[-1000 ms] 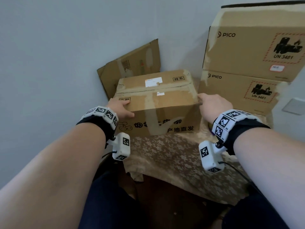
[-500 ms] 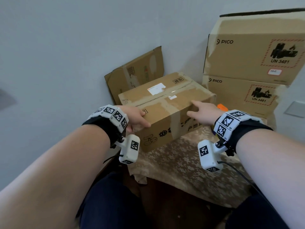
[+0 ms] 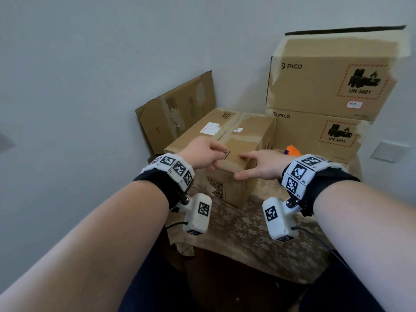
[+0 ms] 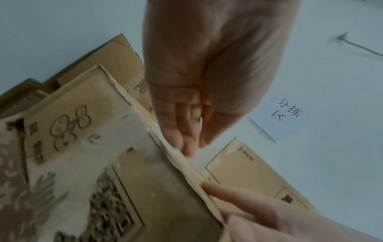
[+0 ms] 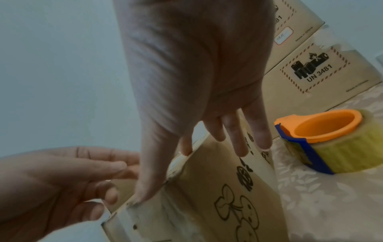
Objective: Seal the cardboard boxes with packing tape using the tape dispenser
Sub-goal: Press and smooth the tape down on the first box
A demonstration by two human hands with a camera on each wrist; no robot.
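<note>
A taped brown cardboard box (image 3: pixel 238 134) lies on the patterned tablecloth with its short end, printed with a QR code, towards me. My left hand (image 3: pixel 213 154) rests with straight fingers on the near top edge (image 4: pixel 186 144). My right hand (image 3: pixel 245 166) is spread at the near right corner, thumb on the end face's edge (image 5: pixel 143 193) and fingers down the long side. Neither hand holds anything. The orange and blue tape dispenser (image 5: pixel 327 135) with its yellowish roll stands on the cloth to the right of the box, partly hidden behind my right hand (image 3: pixel 292 150).
Two stacked PICO boxes (image 3: pixel 326 86) stand at the back right, close to the box. A flattened carton (image 3: pixel 175 111) leans on the wall behind it. The cloth-covered table (image 3: pixel 247 233) ends just before my knees. A wall plate (image 3: pixel 387 152) is at the far right.
The box has turned: its left end swung towards me, so the short end now faces me. Both hands shifted from the box's sides to its near top edge. The dispenser came into view.
</note>
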